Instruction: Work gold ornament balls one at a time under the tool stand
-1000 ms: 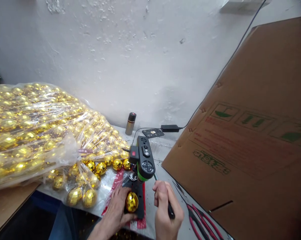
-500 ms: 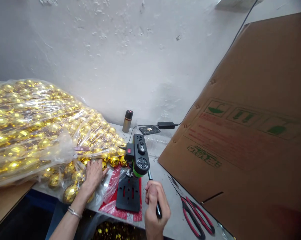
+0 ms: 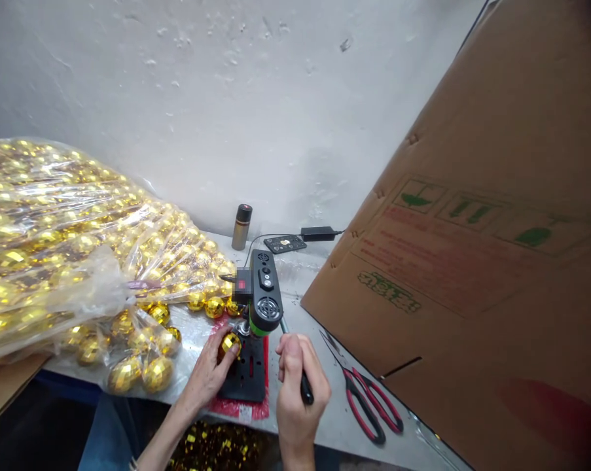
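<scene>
Left hand (image 3: 207, 371), fingers curled round one gold ball (image 3: 229, 343) beside a black plate (image 3: 249, 383); right hand (image 3: 295, 396), fist closed on a handle (image 3: 305, 389); just beyond the fingers, one machine (image 3: 266, 284); left, one bag (image 3: 69, 222) of balls; right, scissors (image 3: 345, 367); farther off, one bottle (image 3: 241, 230).

At the frame's lower centre, the left hand (image 3: 208, 371) holds a gold ball (image 3: 229, 344); the right hand (image 3: 298, 373) grips a black handle (image 3: 307, 391).

The head-worn view looks down over a nearby table (image 3: 299, 322), facing a wall (image 3: 266, 131).
</scene>
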`<action>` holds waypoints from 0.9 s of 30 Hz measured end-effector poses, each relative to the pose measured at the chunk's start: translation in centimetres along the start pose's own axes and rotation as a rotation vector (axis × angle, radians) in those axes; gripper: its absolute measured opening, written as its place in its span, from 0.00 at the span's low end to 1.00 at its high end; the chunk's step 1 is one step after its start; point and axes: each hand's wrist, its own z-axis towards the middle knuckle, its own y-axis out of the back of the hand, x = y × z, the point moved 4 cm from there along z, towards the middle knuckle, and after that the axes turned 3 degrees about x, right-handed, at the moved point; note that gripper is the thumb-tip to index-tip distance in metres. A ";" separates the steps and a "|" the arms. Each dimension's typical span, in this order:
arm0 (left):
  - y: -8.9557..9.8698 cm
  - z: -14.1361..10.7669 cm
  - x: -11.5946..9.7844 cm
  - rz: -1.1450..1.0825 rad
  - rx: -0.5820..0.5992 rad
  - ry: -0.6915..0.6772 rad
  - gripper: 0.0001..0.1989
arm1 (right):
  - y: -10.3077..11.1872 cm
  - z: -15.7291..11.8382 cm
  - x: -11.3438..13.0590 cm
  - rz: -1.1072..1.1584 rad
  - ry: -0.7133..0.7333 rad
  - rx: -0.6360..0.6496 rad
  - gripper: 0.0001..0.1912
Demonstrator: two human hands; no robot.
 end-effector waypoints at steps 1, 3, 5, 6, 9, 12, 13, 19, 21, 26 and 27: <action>-0.3 -0.1 0.2 0.017 -0.006 -0.008 0.31 | 0.0 -0.1 0.0 0.001 -0.001 0.004 0.19; -0.9 -0.2 0.5 0.061 -0.015 -0.029 0.31 | 0.0 -0.4 -0.1 0.007 -0.010 0.005 0.18; -1.4 -0.3 0.6 0.112 -0.012 -0.073 0.31 | 0.1 -0.7 -0.3 0.014 -0.020 0.001 0.18; -1.5 -0.4 0.6 0.138 -0.007 -0.105 0.30 | 0.1 -0.8 -0.3 0.018 -0.020 -0.001 0.17; -1.6 -0.5 0.3 0.207 -0.010 -0.197 0.27 | 0.1 -0.9 -0.5 0.026 -0.015 0.005 0.17; -1.5 -0.5 0.0 0.266 -0.007 -0.239 0.25 | 0.1 -1.1 -0.7 0.021 -0.029 0.007 0.17; -1.5 -0.5 -0.1 0.283 0.001 -0.246 0.25 | 0.1 -1.1 -0.8 0.017 -0.033 0.003 0.17; -2.6 -0.3 -0.1 0.362 0.032 -0.291 0.26 | 0.3 -1.4 -0.8 -0.007 -0.010 0.006 0.17; -3.0 -0.2 0.0 0.373 0.044 -0.279 0.24 | 0.4 -1.5 -0.8 -0.006 -0.003 0.015 0.16; -3.4 -0.1 0.1 0.403 0.076 -0.245 0.26 | 0.5 -2.5 -1.9 -0.010 -0.001 0.021 0.17; -3.4 -0.1 0.1 0.404 0.078 -0.237 0.26 | 0.5 -2.9 -2.2 -0.010 0.005 0.021 0.17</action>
